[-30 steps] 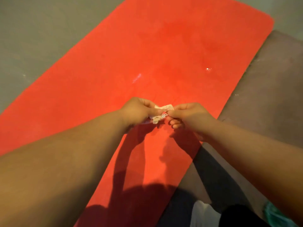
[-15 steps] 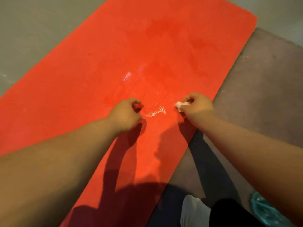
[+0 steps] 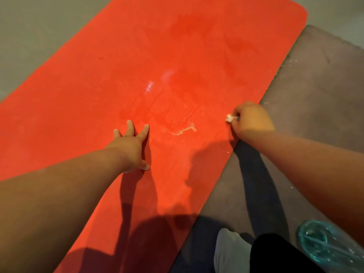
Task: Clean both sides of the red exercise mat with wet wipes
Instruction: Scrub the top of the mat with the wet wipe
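The red exercise mat is lying flat on the grey floor, and its right edge is running along a dark brown rug. The left hand is resting palm down near the middle of the mat, with its fingers straight and spread, and it is holding nothing. The right hand is staying at the right edge of the mat, with its fingers curled tightly around a small crumpled wet wipe; only a white corner of it is showing. On the mat between the two hands a wet patch is shining. I am judging that the person is wiping the upper side and that the work is only partly done, because the left part of the mat and its near end are looking dry. To do this step well, I think the wipe is needing to be opened out, since such a small ball is touching very little surface. The left hand is already sitting in a good place for pressing the mat down, so that it is not sliding during the strokes. Long, overlapping strokes from the wet patch toward the mat's edges are seeming best. The under side is not showing, so I am supposing it is waiting for its turn.
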### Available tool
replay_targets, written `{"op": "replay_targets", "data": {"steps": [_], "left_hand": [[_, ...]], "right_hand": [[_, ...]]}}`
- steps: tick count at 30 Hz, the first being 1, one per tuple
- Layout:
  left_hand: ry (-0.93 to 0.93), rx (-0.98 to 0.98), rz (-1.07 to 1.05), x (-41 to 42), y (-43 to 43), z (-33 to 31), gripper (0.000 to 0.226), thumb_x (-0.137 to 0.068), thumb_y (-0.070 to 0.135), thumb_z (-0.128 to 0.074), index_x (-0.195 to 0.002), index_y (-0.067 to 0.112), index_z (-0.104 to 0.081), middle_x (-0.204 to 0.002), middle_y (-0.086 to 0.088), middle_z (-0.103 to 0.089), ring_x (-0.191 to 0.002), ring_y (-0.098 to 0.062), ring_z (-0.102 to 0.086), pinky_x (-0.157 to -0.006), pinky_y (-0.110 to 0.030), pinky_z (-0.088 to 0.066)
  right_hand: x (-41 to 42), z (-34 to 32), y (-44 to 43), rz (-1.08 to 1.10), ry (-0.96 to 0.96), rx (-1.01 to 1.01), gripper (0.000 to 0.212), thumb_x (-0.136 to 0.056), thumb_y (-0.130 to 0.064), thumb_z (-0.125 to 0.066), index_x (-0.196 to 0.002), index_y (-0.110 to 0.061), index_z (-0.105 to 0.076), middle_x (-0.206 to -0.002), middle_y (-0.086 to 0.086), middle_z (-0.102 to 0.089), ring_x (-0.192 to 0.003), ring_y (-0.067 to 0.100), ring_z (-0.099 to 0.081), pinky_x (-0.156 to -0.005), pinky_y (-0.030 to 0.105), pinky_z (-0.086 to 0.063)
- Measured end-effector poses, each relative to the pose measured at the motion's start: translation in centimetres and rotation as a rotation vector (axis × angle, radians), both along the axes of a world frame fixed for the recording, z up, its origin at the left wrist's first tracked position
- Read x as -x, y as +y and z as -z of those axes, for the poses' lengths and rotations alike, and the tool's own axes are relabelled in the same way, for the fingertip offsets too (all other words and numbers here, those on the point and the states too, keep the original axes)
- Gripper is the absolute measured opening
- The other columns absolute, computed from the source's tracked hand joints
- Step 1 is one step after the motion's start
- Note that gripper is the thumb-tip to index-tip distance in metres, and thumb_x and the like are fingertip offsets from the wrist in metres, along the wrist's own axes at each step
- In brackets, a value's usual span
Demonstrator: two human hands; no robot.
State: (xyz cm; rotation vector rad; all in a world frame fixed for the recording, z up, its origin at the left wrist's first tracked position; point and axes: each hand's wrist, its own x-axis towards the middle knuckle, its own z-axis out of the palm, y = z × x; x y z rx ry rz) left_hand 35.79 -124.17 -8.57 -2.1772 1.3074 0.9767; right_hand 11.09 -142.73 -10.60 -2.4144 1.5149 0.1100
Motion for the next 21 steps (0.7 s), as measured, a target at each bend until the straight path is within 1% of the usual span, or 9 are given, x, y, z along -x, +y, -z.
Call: {"op": "replay_targets", "data": {"steps": [3, 7, 9, 11, 13, 15, 16, 18, 21], "left_hand": [[0.008, 0.015, 0.000, -0.2, 0.3, 0.1, 0.123, -0.073, 0.046, -0.079, -0.148, 0.040, 0.018, -0.156, -0.006, 0.028, -0.143, -0.049, 0.004, -0.109, -0.052, -0.029], [0.015, 0.041, -0.010, -0.2, 0.5, 0.4, 0.122, -0.073, 0.045, -0.079, -0.148, 0.041, 0.017, -0.156, -0.004, 0.027, -0.143, -0.047, 0.005, -0.109, -0.053, -0.029], [0.012, 0.044, -0.007, -0.3, 0.5, 0.3, 0.122, -0.073, 0.045, -0.079, -0.148, 0.040, 0.016, -0.157, -0.004, 0.026, -0.143, -0.047, 0.004, -0.108, -0.053, -0.029], [0.006, 0.048, -0.001, -0.3, 0.6, 0.4, 0.122, -0.072, 0.046, -0.080, -0.149, 0.041, 0.016, -0.157, -0.004, 0.025, -0.143, -0.047, 0.003, -0.108, -0.053, -0.030], [0.001, 0.054, 0.003, -0.3, 0.6, 0.4, 0.123, -0.072, 0.046, -0.080, -0.149, 0.041, 0.015, -0.157, -0.004, 0.025, -0.143, -0.047, 0.003, -0.108, -0.054, -0.030], [-0.005, 0.056, 0.005, -0.4, 0.7, 0.4, 0.122, -0.071, 0.047, -0.080, -0.149, 0.041, 0.015, -0.157, -0.004, 0.025, -0.144, -0.047, 0.002, -0.108, -0.054, -0.031], [-0.005, 0.056, 0.006, -0.4, 0.7, 0.4, 0.122, -0.071, 0.047, -0.080, -0.149, 0.041, 0.015, -0.157, -0.004, 0.025, -0.144, -0.047, 0.002, -0.107, -0.054, -0.031], [0.001, 0.061, 0.005, -0.5, 0.7, 0.5, 0.123, -0.071, 0.047, -0.080, -0.149, 0.041, 0.015, -0.157, -0.004, 0.025, -0.143, -0.047, 0.003, -0.108, -0.055, -0.030], [0.002, 0.064, 0.005, -0.5, 0.5, 0.5, 0.122, -0.072, 0.045, -0.080, -0.149, 0.041, 0.015, -0.157, -0.005, 0.025, -0.142, -0.050, 0.002, -0.108, -0.055, -0.030]], "right_hand": [[-0.6, -0.1, 2.7, -0.053, 0.019, -0.068, 0.021, -0.087, -0.019, -0.056, -0.102, -0.007, -0.065, -0.109, 0.016, -0.056, -0.102, 0.035, -0.056, -0.085, 0.036, -0.045], [0.1, -1.0, 12.2, -0.441, -0.150, -0.244, 0.007, -0.079, -0.017, -0.058, -0.084, -0.013, -0.062, -0.089, 0.008, -0.058, -0.085, 0.029, -0.058, -0.073, 0.035, -0.044], [1.0, -0.7, 11.5, -0.557, -0.172, -0.247, 0.003, -0.077, -0.015, -0.062, -0.078, -0.013, -0.060, -0.081, 0.007, -0.058, -0.079, 0.029, -0.058, -0.068, 0.033, -0.043], [1.5, -0.1, 7.9, -0.448, -0.144, -0.136, 0.004, -0.078, -0.015, -0.064, -0.078, -0.011, -0.063, -0.083, 0.011, -0.059, -0.084, 0.033, -0.058, -0.072, 0.034, -0.043], [1.9, 0.1, 3.3, -0.166, -0.107, -0.011, 0.010, -0.080, -0.013, -0.063, -0.085, -0.006, -0.068, -0.093, 0.016, -0.059, -0.092, 0.036, -0.056, -0.077, 0.034, -0.040], [2.1, -0.1, 0.4, 0.057, -0.022, -0.009, 0.014, -0.083, -0.012, -0.061, -0.092, -0.006, -0.069, -0.104, 0.018, -0.058, -0.097, 0.036, -0.055, -0.074, 0.031, -0.037], [1.7, -0.1, 0.4, 0.081, 0.010, -0.028, 0.013, -0.083, -0.012, -0.061, -0.093, -0.007, -0.068, -0.106, 0.018, -0.059, -0.097, 0.035, -0.056, -0.072, 0.030, -0.036], [0.7, -0.3, 3.0, 0.018, 0.018, -0.073, 0.011, -0.083, -0.013, -0.060, -0.090, -0.010, -0.067, -0.105, 0.015, -0.062, -0.098, 0.032, -0.058, -0.075, 0.029, -0.040], [0.0, -0.7, 9.9, -0.220, -0.134, -0.192, 0.009, -0.082, -0.016, -0.057, -0.086, -0.014, -0.065, -0.098, 0.008, -0.062, -0.094, 0.027, -0.059, -0.079, 0.032, -0.044]]}}
